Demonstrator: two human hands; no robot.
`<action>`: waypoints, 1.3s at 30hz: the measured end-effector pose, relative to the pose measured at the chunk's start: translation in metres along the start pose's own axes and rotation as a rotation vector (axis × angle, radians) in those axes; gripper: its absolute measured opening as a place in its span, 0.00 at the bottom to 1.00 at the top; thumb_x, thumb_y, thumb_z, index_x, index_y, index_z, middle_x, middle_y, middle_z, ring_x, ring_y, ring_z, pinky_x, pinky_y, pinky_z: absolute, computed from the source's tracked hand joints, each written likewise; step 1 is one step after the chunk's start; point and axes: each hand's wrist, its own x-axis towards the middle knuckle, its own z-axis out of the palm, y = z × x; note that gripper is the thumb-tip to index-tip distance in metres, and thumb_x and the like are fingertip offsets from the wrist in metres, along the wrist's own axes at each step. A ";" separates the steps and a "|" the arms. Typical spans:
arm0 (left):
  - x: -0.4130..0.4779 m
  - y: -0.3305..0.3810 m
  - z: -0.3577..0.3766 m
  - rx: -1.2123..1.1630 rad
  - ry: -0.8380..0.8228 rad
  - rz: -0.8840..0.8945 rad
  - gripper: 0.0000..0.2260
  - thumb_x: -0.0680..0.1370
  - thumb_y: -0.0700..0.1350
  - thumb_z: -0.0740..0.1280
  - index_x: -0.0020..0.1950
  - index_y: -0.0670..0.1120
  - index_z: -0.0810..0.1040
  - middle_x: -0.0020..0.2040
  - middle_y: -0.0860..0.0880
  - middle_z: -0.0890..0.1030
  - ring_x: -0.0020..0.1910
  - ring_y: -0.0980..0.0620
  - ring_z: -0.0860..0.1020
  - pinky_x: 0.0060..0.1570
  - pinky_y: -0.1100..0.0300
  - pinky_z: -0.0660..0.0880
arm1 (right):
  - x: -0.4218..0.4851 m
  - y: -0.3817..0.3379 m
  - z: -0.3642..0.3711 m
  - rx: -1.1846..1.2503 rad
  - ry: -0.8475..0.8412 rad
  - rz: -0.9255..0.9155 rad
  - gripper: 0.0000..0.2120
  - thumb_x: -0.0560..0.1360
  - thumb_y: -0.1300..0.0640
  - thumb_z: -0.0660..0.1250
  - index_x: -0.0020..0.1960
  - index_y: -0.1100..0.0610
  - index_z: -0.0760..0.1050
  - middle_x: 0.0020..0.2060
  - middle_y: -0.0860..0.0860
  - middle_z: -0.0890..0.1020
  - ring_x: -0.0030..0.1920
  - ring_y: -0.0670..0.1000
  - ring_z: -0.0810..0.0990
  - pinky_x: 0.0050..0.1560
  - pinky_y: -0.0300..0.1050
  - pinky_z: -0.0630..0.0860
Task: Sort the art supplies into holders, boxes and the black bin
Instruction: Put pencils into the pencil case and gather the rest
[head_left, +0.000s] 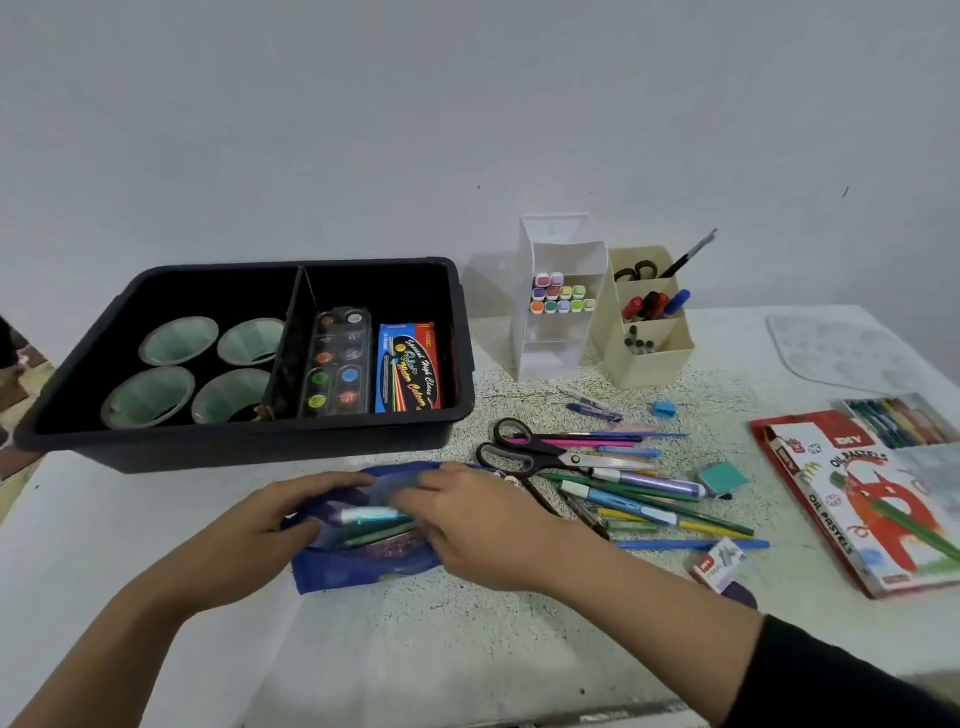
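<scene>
While the left hand gripped the left end of the blue pouch, fingers curled over its open rim, the right hand sat at the opening with bent fingers over the pens inside. I could not tell whether it pinched a pen or only the fabric edge. The pouch lay flat on the speckled surface, near the front edge and just in front of the black bin.

To the right of the hands lay a loose pile of pencils and markers, with black-handled scissors lying across its far side. A small lead box sat at the pile's near edge, a teal eraser just beside its right end, and a blue sharpener a little beyond. Further right, the red oil pastels box lay flat, and its tray of crayons rested behind it.

The bin's left compartment held four green cups. Its right compartment held a watercolour palette and a box of coloured pencils, side by side.

Beyond the pile, against the wall, stood a white holder with pastel markers on a shelf, and touching it a beige holder with scissors, a brush and pens.
</scene>
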 end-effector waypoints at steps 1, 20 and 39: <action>-0.001 -0.002 0.000 -0.009 -0.007 0.017 0.34 0.83 0.30 0.57 0.61 0.74 0.75 0.60 0.64 0.80 0.60 0.60 0.78 0.57 0.54 0.80 | 0.000 0.002 0.002 -0.063 -0.025 0.016 0.16 0.78 0.63 0.61 0.65 0.57 0.76 0.50 0.58 0.80 0.51 0.59 0.75 0.50 0.54 0.77; -0.001 -0.009 -0.016 0.212 0.289 0.262 0.11 0.71 0.49 0.79 0.48 0.62 0.82 0.49 0.63 0.82 0.48 0.59 0.80 0.44 0.69 0.75 | -0.016 0.043 0.015 0.421 0.392 0.312 0.07 0.79 0.51 0.69 0.53 0.54 0.76 0.53 0.45 0.72 0.53 0.43 0.74 0.56 0.39 0.72; 0.015 -0.006 0.001 0.366 0.656 0.262 0.06 0.74 0.47 0.75 0.40 0.53 0.80 0.35 0.54 0.78 0.37 0.55 0.76 0.38 0.63 0.72 | -0.043 0.087 -0.016 0.341 0.490 0.494 0.07 0.79 0.51 0.69 0.45 0.53 0.80 0.38 0.44 0.81 0.39 0.43 0.77 0.41 0.47 0.77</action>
